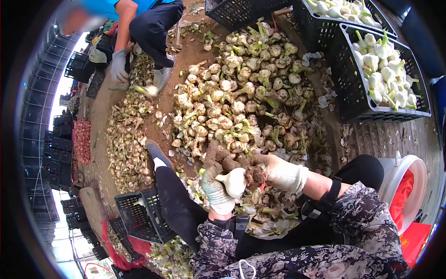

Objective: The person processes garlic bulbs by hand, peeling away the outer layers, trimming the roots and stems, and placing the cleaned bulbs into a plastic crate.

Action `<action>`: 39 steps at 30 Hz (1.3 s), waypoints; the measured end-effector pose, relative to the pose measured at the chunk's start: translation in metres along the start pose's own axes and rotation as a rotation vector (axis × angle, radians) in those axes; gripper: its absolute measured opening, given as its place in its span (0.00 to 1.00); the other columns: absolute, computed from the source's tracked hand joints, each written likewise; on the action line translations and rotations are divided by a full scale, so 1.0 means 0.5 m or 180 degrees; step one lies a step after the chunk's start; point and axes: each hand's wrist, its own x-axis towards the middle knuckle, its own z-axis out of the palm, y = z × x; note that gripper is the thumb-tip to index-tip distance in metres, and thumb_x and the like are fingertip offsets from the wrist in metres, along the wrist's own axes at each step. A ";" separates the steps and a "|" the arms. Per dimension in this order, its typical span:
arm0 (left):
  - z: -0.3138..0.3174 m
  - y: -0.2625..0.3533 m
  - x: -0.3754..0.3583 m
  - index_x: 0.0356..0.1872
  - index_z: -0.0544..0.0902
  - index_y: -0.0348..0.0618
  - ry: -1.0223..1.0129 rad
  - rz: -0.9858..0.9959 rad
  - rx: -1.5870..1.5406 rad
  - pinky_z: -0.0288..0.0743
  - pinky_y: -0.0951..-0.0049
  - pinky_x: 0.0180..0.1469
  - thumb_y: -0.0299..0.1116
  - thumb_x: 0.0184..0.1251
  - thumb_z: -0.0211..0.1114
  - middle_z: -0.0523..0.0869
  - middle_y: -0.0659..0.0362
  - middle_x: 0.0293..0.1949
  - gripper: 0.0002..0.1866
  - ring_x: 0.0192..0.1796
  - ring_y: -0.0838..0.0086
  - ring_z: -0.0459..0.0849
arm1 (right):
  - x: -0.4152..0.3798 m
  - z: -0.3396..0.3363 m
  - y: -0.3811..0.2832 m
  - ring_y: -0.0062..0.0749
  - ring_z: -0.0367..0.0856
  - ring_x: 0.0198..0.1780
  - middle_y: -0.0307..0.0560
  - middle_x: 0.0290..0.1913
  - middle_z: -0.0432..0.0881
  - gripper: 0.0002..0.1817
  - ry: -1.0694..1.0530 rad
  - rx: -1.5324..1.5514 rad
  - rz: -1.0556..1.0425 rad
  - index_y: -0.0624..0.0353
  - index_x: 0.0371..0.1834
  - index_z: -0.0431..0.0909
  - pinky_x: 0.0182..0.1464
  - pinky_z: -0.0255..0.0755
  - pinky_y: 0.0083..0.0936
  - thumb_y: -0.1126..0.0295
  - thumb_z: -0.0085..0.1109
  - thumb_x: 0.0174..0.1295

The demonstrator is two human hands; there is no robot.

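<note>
A clean white garlic bulb (234, 182) is gripped in my left hand (215, 186), its stem pointing left. My left glove is pale, with soil-browned fingers. At the bulb's right side, my right hand (278, 173) has its dirty gloved fingers curled closed. A bit of red shows at its fingertips, but what those fingers hold is hidden. Just beyond both hands spreads a big heap of soil-stained garlic (237, 107). Loose peelings and leaf scraps (274, 221) lie below my hands, between my legs.
Black crates of white garlic (388, 72) stand at the upper right. A white bucket (413, 167) with red material inside is by my right side. Across the heap, a co-worker's gloved hand (119, 69) reaches down. An overturned-looking black crate (139, 216) sits near my left leg.
</note>
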 end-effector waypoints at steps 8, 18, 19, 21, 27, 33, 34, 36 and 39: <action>-0.007 -0.014 0.003 0.65 0.67 0.46 0.0513 0.0214 0.0023 0.80 0.57 0.45 0.32 0.60 0.54 0.83 0.58 0.41 0.29 0.35 0.65 0.83 | -0.003 0.014 0.029 0.22 0.77 0.37 0.41 0.39 0.78 0.20 0.0191 0.0363 0.0114 0.66 0.47 0.73 0.40 0.73 0.21 0.61 0.61 0.61; -0.040 0.008 0.028 0.55 0.74 0.37 0.0737 -0.0673 -0.0437 0.83 0.65 0.32 0.29 0.59 0.57 0.83 0.56 0.36 0.21 0.31 0.71 0.83 | -0.006 0.026 -0.021 0.41 0.77 0.52 0.52 0.49 0.78 0.23 0.0582 -0.1750 -0.1640 0.62 0.57 0.72 0.52 0.71 0.28 0.73 0.60 0.55; -0.043 0.005 0.023 0.55 0.74 0.37 0.0737 -0.0678 -0.0442 0.83 0.65 0.32 0.29 0.59 0.57 0.83 0.56 0.36 0.21 0.31 0.71 0.83 | -0.017 0.029 -0.040 0.44 0.77 0.50 0.51 0.47 0.78 0.20 0.0451 -0.2607 -0.1838 0.62 0.53 0.75 0.53 0.71 0.30 0.75 0.60 0.54; -0.044 -0.009 0.005 0.50 0.77 0.35 0.0704 -0.1352 -0.0114 0.83 0.67 0.32 0.29 0.59 0.54 0.84 0.54 0.33 0.18 0.30 0.69 0.84 | -0.014 0.023 -0.035 0.45 0.77 0.46 0.51 0.45 0.78 0.16 0.0175 -0.2847 -0.1738 0.62 0.47 0.77 0.50 0.71 0.31 0.74 0.61 0.53; -0.041 -0.015 0.004 0.42 0.79 0.33 0.0876 -0.1550 0.0188 0.83 0.66 0.42 0.31 0.63 0.48 0.85 0.52 0.36 0.15 0.37 0.62 0.85 | 0.002 0.001 -0.016 0.29 0.76 0.38 0.42 0.35 0.78 0.13 -0.0008 -0.0580 -0.0764 0.62 0.37 0.76 0.44 0.71 0.27 0.61 0.57 0.61; -0.020 -0.038 0.006 0.44 0.79 0.37 0.1012 -0.1619 0.0336 0.81 0.73 0.46 0.37 0.69 0.47 0.84 0.55 0.40 0.16 0.40 0.68 0.84 | 0.001 0.025 0.015 0.44 0.80 0.39 0.52 0.35 0.80 0.19 0.1065 -0.1987 -0.1652 0.61 0.42 0.76 0.42 0.73 0.33 0.55 0.55 0.61; -0.092 -0.073 -0.008 0.48 0.77 0.39 -0.0416 -0.1088 0.0149 0.78 0.71 0.50 0.38 0.70 0.47 0.81 0.52 0.47 0.16 0.46 0.68 0.82 | -0.009 0.046 -0.002 0.51 0.79 0.42 0.55 0.36 0.80 0.21 0.1355 -0.2843 -0.1131 0.59 0.41 0.77 0.44 0.73 0.38 0.51 0.54 0.58; -0.169 -0.121 -0.014 0.56 0.71 0.43 -0.0512 -0.1711 -0.0946 0.70 0.66 0.60 0.41 0.71 0.45 0.75 0.53 0.56 0.18 0.56 0.68 0.75 | -0.010 0.051 -0.003 0.50 0.79 0.45 0.56 0.40 0.81 0.18 0.1454 -0.3227 -0.0815 0.58 0.41 0.79 0.46 0.73 0.37 0.56 0.55 0.55; -0.141 -0.136 -0.027 0.56 0.71 0.46 0.0725 -0.1998 -0.0085 0.74 0.68 0.53 0.43 0.72 0.43 0.77 0.54 0.53 0.18 0.52 0.70 0.77 | 0.004 0.046 -0.010 0.53 0.79 0.41 0.58 0.35 0.81 0.16 0.1569 -0.3626 -0.0136 0.57 0.39 0.81 0.44 0.73 0.36 0.58 0.55 0.56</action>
